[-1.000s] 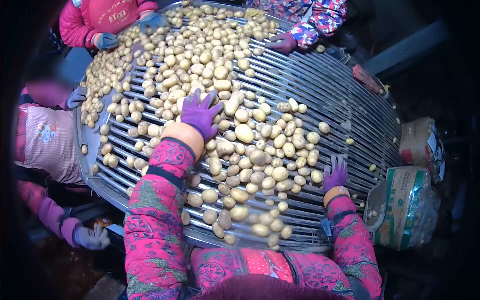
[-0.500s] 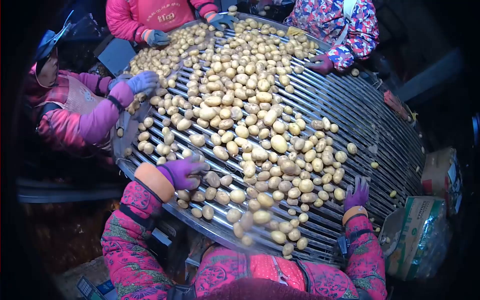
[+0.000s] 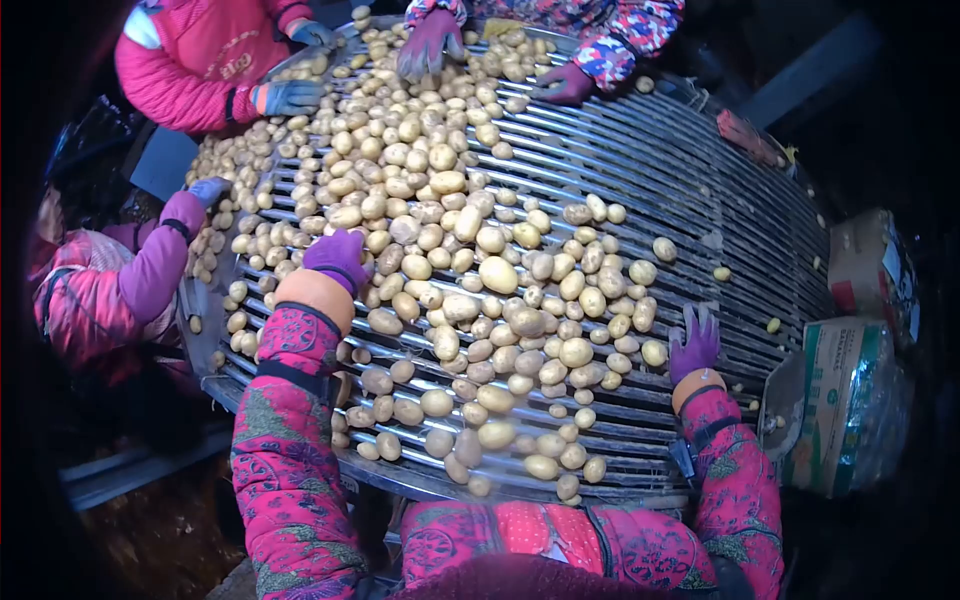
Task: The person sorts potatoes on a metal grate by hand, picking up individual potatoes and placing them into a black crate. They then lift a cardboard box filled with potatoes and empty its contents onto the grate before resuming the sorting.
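My left hand (image 3: 338, 258), in a purple glove, reaches in among the potatoes (image 3: 497, 274) on the left half of the rack. Its back faces up and its fingers bend down out of sight, so I cannot tell whether they grip a potato. To the right, my right hand (image 3: 694, 345), also purple-gloved, rests with fingers spread on the metal bars of the sorting rack (image 3: 740, 265). A single potato (image 3: 654, 353) lies just left of its fingertips. Most potatoes form a broad heap across the rack's middle and far left.
Across the rack, gloved hands of co-workers lie among the potatoes: a purple glove (image 3: 430, 45), another purple glove (image 3: 565, 84) and a blue glove (image 3: 290, 98). One more person's sleeve (image 3: 155, 270) is at the left. Cardboard boxes (image 3: 835, 385) stand at the right edge.
My left hand has moved forward, farther into the heap. My right hand stays on the bars, fingers spread. The view has shifted, and a far co-worker's second purple glove now reaches the potatoes.
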### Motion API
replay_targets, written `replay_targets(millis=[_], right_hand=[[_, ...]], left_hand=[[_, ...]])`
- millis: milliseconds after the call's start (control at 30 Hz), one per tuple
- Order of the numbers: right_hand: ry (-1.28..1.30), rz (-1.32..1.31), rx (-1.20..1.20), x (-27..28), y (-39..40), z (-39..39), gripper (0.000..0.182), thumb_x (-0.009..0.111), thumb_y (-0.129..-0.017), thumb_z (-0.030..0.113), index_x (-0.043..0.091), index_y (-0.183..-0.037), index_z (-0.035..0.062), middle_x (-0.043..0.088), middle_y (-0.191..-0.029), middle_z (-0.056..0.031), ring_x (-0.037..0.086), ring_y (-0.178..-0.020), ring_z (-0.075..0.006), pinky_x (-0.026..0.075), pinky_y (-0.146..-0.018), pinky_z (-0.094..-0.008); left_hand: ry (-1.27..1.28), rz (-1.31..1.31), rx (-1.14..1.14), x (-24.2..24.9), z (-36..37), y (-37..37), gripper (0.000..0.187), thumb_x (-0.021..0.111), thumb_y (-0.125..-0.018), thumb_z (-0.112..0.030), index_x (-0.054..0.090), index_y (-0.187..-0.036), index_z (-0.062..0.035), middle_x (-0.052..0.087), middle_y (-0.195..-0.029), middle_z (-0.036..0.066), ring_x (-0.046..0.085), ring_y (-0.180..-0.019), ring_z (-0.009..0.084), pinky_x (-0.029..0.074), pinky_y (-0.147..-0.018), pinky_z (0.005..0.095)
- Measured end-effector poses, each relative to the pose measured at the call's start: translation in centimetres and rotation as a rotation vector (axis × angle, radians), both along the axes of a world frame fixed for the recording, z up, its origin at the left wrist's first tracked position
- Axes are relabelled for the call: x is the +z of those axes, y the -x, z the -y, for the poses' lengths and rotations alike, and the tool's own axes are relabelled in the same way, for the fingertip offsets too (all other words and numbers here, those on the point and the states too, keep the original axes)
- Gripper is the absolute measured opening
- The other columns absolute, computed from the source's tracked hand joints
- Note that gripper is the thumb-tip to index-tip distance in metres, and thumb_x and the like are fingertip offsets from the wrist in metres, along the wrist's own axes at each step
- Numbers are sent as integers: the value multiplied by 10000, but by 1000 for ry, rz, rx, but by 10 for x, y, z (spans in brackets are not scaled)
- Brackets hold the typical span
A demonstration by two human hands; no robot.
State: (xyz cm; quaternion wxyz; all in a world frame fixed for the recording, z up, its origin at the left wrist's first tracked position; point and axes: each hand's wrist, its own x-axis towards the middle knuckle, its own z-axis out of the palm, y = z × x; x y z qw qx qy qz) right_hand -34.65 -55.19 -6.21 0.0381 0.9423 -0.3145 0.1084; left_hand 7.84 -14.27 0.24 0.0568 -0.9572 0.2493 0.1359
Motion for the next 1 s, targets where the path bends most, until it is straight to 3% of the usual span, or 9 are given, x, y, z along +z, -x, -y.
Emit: replay_targets(millis=[100,233,367,567,700,767,867,933,1000], right_hand=[[-54,-97,-79,12,-5,-8,566,648,-842,273,482,-1374,176,387,-1461,-148,337,-1345,-401,270,-1109,-521],[-45,-63,-60,7,-3,-6,554,635,-850,280,484,-1373,179,380,-1467,-148,335,-1347,-395,267,-1112,-522],[-9,-63,-56,5,-3,-2,548,644,-841,287,496,-1359,186,398,-1450,-144,358,-1332,-387,282,-1107,-519],[-7,-42,-45,4,-2,-4,555,648,-841,295,493,-1359,172,403,-1447,-137,361,-1327,-396,287,-1102,-515],[0,-5,-23,1,-1,-1,557,654,-836,317,502,-1352,172,413,-1439,-133,360,-1325,-394,307,-1085,-522],[-7,-33,-60,4,-2,-4,548,645,-842,336,509,-1351,187,429,-1429,-136,373,-1320,-388,313,-1083,-521],[13,-19,-35,3,-2,-2,543,639,-846,338,510,-1349,178,430,-1427,-136,385,-1311,-382,310,-1088,-512],[53,53,14,2,-1,-3,533,649,-831,256,503,-1335,166,461,-1384,-162,407,-1276,-410,339,-1072,-511],[39,4,28,5,3,0,525,633,-850,310,508,-1338,167,438,-1414,-156,398,-1295,-391,320,-1089,-501]], left_hand=[[101,45,-77,3,19,7,340,705,-711,-343,623,-970,-139,635,-950,149,632,-957,337,517,-755,475],[467,-126,-570,26,98,73,300,699,-689,-274,626,-944,-134,605,-965,144,629,-925,352,506,-726,483],[315,-102,-544,-19,143,108,263,682,-720,-240,662,-968,-152,605,-1035,135,642,-937,336,513,-737,486],[-42,-280,-452,21,131,106,285,656,-802,-275,685,-1073,-193,614,-1140,142,646,-1023,334,537,-812,472],[-99,-276,-481,18,116,111,277,636,-821,-276,699,-1070,-175,710,-1017,118,688,-991,290,562,-770,434],[-143,-292,-447,15,115,117,253,593,-862,-205,699,-1089,-168,682,-1144,111,669,-1040,289,551,-842,430],[204,-352,-453,24,77,108,325,658,-801,-211,677,-1121,-157,676,-1114,155,675,-979,335,539,-841,421],[896,-807,-249,0,32,97,604,745,-719,-291,596,-1274,-104,642,-1189,113,636,-1043,237,507,-916,367],[1511,-1261,237,24,-5,131,708,739,-748,-265,469,-1387,-123,611,-1231,119,641,-974,243,562,-753,359]])
